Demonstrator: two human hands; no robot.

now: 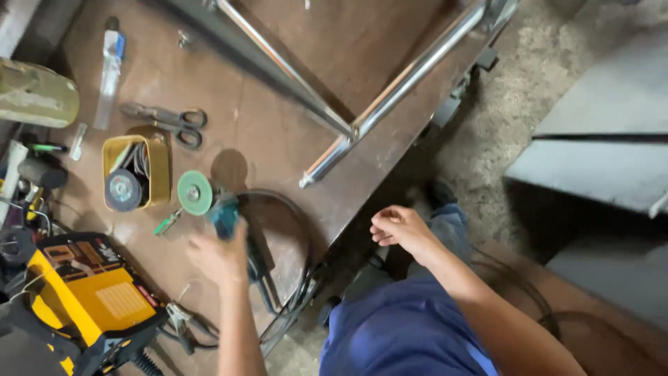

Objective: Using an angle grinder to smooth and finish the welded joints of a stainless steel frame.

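My left hand [219,256] is blurred with motion and grips the teal body of an angle grinder [224,212] lying on the brown workbench [278,132]. The grinder's green disc [195,192] points left, and its black cable [292,223] loops to the right of my hand. My right hand [398,227] hovers past the bench's right edge with fingers loosely curled and nothing in it. A welded frame of shiny steel tubes [390,97] lies across the bench above both hands.
A yellow tin [161,174] holding a grinding disc and rods sits left of the grinder. Scissors [170,122], a clear tube [110,69] and a yellow and black welding machine [90,292] are on the left. A small green screwdriver [167,223] lies near the disc. Grey metal sheets [598,153] are on the right.
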